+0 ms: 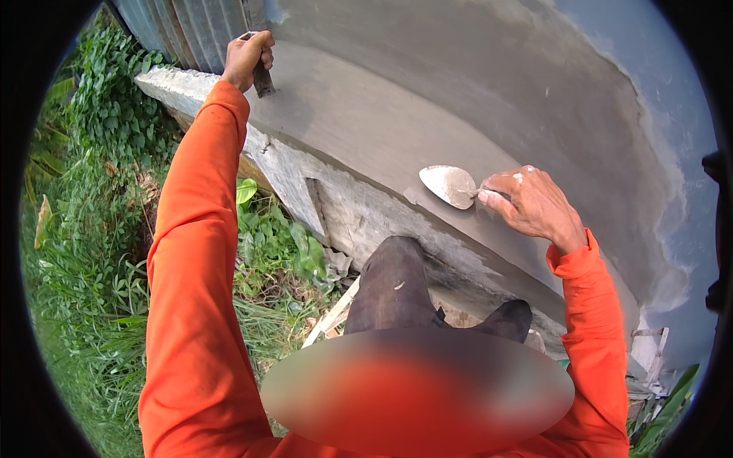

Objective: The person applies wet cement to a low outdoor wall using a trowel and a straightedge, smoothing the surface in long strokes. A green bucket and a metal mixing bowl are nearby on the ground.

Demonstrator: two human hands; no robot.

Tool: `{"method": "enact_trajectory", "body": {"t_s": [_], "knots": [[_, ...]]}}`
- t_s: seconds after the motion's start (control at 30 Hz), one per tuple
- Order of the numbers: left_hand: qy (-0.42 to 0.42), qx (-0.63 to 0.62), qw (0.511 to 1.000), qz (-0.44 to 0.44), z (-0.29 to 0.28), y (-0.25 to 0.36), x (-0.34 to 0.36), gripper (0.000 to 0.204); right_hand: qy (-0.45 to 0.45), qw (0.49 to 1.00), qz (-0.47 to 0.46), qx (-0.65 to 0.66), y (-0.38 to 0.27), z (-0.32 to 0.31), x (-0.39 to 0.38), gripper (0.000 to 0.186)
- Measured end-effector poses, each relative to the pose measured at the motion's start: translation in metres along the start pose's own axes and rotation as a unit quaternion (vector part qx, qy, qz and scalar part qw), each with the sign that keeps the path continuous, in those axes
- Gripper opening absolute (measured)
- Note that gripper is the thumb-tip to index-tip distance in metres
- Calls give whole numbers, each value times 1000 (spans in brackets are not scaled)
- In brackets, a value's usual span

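My right hand [534,204] is closed round the handle of a trowel [447,187]. Its leaf-shaped blade, coated pale with mortar, points left and lies close against the lower part of a grey plastered wall [366,107]; I cannot tell whether it touches. White smears mark the knuckles. Up at the far left, my left hand [249,58] is a fist round a dark, narrow strip [263,79], whose lower end meets the plaster. Whether the strip is loose or fixed there is hidden by the fingers.
A rough concrete ledge [305,172] runs along the wall's foot, near my knee [393,278]. Corrugated metal sheeting [187,30] stands beyond my left hand. Grass and leafy plants [92,252] cover the ground at left. A pale frame [649,355] stands at lower right.
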State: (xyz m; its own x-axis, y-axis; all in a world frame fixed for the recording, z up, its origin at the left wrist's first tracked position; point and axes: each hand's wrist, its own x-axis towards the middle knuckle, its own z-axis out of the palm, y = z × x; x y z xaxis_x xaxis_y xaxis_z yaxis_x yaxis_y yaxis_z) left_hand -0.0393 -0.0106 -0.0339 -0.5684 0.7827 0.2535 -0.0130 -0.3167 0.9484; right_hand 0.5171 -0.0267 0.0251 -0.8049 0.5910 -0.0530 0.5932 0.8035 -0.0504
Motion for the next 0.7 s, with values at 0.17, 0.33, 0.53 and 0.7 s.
{"method": "enact_trajectory", "body": {"t_s": [0.17,0.33,0.53,0.7], "knots": [[2,11,1000,-7,2,4,0,14,-4,999,-32,-20,-13,19,5,33],[-11,2,1000,-1,-1,1,2,15,-55,998,6,-35,-6,11,-7,34],[0,-15,1000,3,0,0,3,12,-18,1000,-5,16,-6,11,-21,32],[5,-13,1000,-2,1,2,2,11,-39,999,13,-26,-11,12,-23,31]]}}
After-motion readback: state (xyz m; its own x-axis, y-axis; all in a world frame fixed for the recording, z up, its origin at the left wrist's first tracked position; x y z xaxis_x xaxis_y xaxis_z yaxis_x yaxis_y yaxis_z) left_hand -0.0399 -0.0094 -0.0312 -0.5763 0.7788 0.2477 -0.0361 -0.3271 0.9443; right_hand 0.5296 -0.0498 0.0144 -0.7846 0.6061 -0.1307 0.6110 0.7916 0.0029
